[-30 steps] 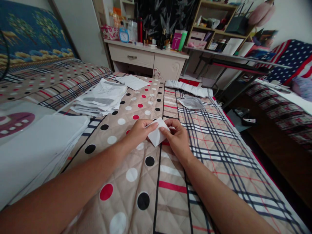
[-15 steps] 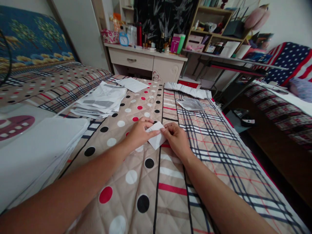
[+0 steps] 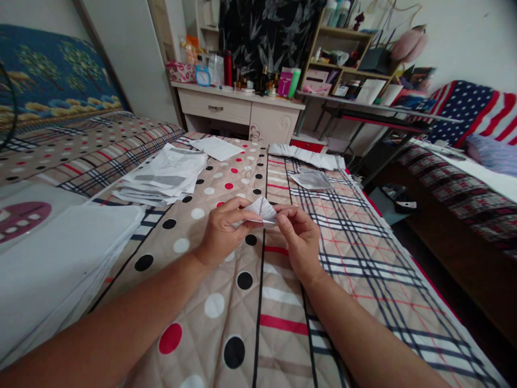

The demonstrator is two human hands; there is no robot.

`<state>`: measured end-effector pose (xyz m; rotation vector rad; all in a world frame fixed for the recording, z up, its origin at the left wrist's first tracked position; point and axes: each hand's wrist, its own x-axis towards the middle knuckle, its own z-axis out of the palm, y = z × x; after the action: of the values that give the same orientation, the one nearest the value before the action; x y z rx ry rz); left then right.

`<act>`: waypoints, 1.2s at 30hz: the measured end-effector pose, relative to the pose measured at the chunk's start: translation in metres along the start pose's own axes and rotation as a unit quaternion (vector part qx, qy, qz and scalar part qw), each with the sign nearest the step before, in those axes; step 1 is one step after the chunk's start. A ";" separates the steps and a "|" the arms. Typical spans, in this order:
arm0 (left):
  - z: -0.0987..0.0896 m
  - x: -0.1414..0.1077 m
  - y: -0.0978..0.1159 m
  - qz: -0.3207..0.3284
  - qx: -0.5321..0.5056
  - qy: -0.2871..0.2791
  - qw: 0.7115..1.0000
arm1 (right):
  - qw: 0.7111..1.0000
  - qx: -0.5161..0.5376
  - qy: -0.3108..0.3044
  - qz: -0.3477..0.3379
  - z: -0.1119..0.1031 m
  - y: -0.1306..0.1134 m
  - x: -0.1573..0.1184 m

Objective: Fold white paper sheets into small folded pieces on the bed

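Leftmost, a stack of white sheets [image 3: 64,258] lies on the patterned bedspread [image 3: 197,318], with a purple oval print [image 3: 25,220] showing beside its upper part. Further right and farther from the person comes a loose pile of printed papers [image 3: 163,175], its edges uneven, and just past its far right corner a flat white sheet [image 3: 218,147]. Behind these, on the pale dresser [image 3: 269,116], stand a blue clock [image 3: 202,76], a red bottle [image 3: 228,69], a purple box [image 3: 285,82] and a green tube [image 3: 294,83], in that order. Near the middle, the left hand [image 3: 226,229] pinches the left side of a small folded paper [image 3: 262,209] between thumb and fingers. The paper is held over the bedspread, a pointed flap with dark lines standing up towards the dresser; whether its underside touches the cloth, I cannot tell. The right hand [image 3: 301,240] grips its right corner, thumb in front and fingers curled close behind. Beyond that hand lie a clear packet [image 3: 313,180] and, farther back, a long crinkled white strip [image 3: 306,157]. At far right, a stars-and-stripes cloth [image 3: 458,110] is draped near the wall.
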<state>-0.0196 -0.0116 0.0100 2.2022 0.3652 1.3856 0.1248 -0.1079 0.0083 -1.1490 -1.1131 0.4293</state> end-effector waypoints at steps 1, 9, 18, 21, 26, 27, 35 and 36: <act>0.000 0.000 0.000 0.005 0.002 -0.003 1.000 | 1.000 0.015 0.007 0.009 0.000 0.001 0.000; -0.010 0.001 0.000 0.183 0.092 -0.076 0.976 | 0.999 0.011 -0.035 0.013 -0.005 0.003 0.001; -0.014 0.007 0.014 0.236 0.169 -0.073 0.954 | 0.990 -0.077 -0.034 -0.112 -0.005 -0.004 -0.002; -0.013 0.007 0.012 0.260 0.177 -0.064 0.947 | 0.985 -0.093 -0.043 -0.137 -0.005 -0.001 -0.002; -0.010 0.005 0.008 0.246 0.176 -0.066 0.951 | 0.977 -0.122 -0.042 -0.167 -0.006 0.002 -0.002; -0.009 0.004 0.007 0.237 0.171 -0.063 0.954 | 0.977 -0.128 -0.043 -0.166 -0.006 0.001 -0.002; -0.006 -0.003 -0.002 0.183 0.150 -0.052 0.970 | 0.974 -0.139 -0.076 -0.161 -0.008 -0.002 0.000; -0.006 -0.003 -0.003 0.177 0.148 -0.051 0.972 | 0.975 -0.136 -0.080 -0.157 -0.008 -0.002 0.000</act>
<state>-0.0260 -0.0090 0.0078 2.6749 0.1516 1.4650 0.1311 -0.1129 0.0106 -1.1619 -1.5038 0.1257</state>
